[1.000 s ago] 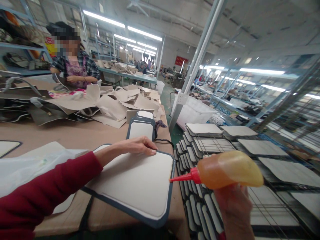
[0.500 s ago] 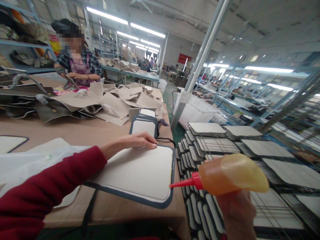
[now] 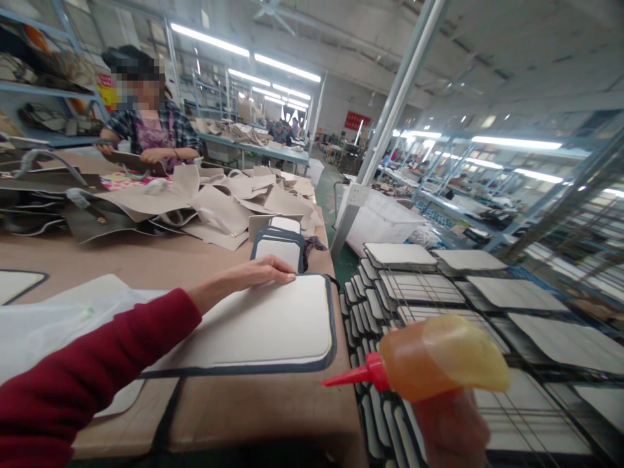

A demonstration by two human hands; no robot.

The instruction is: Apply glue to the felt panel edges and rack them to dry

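1. Fluorescent strips light a long factory hall with steel posts, shelving and rows of work stations; in the foreground runs a tan tabletop point(image 3: 205, 416).
2. On it, close to the right edge, lies a flat cream padded panel with a dark blue bound rim point(image 3: 263, 325).
3. The left hand point(image 3: 260, 270), on a red-sleeved arm, rests flat on the panel's far edge, its fingers point(image 3: 285, 274) held together and stretched out, pressing down rather than pinching.
4. The right hand point(image 3: 451, 429) grips from below a soft amber squeeze bottle with a red cone nozzle point(image 3: 439, 357); the fingers are wrapped round the underside, though most of them are hidden by the bottle.
5. Since a second ago the panel has swung round: its near rim now runs square to the tabletop edge instead of slanting across it.
6. The nozzle, which was touching the panel's right rim, is now off it, pointing at bare tabletop just below the near right corner.
7. I judge that one side has been run along and a fresh edge is being lined up under the nozzle.
8. Just beyond the left hand stands a small stack of like blue-rimmed panels point(image 3: 279, 244), with loose beige cut pieces point(image 3: 219, 205) heaped behind.
9. To the right, wire racks point(image 3: 439, 286) carry more cream panels.
10. Across the tabletop another person in a plaid shirt point(image 3: 151, 130) handles a flat piece.
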